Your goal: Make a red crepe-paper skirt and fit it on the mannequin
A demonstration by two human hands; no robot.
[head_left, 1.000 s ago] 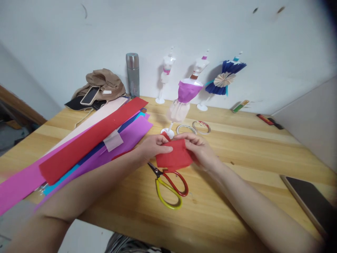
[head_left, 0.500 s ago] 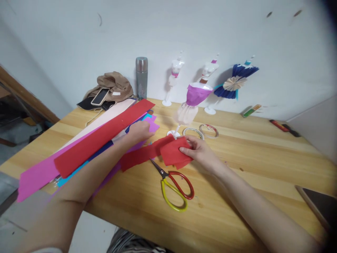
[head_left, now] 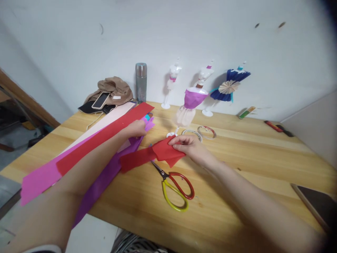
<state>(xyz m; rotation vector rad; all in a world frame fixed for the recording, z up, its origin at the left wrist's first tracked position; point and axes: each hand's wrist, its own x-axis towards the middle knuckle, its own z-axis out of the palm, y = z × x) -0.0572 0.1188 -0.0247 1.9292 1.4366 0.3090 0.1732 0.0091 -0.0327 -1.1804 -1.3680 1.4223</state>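
Note:
My left hand (head_left: 137,128) is closed at the right end of a pile of coloured crepe paper strips; its fingertips are partly hidden. On that pile lie a long red strip (head_left: 105,138) and a pink strip (head_left: 39,181), with a purple sheet (head_left: 98,189) hanging past the table's front edge. My right hand (head_left: 188,146) pinches a folded piece of red crepe paper (head_left: 168,151) between thumb and fingers. Below it, a darker red strip (head_left: 137,159) lies flat. Just in front are scissors (head_left: 163,174) with one red and one yellow handle, blades slightly apart.
Behind stand small mannequins, one in a purple and pale pink paper dress (head_left: 195,98), another in dark blue (head_left: 229,88). Tape rolls (head_left: 207,132) lie beside them. A thermos (head_left: 141,82), brown cloth (head_left: 116,89), phone (head_left: 100,100) and dark tablet-like device (head_left: 316,205) sit around.
My left hand has shifted slightly left and the paper under it has moved, showing more purple and less blue. My right hand has moved left with the red piece.

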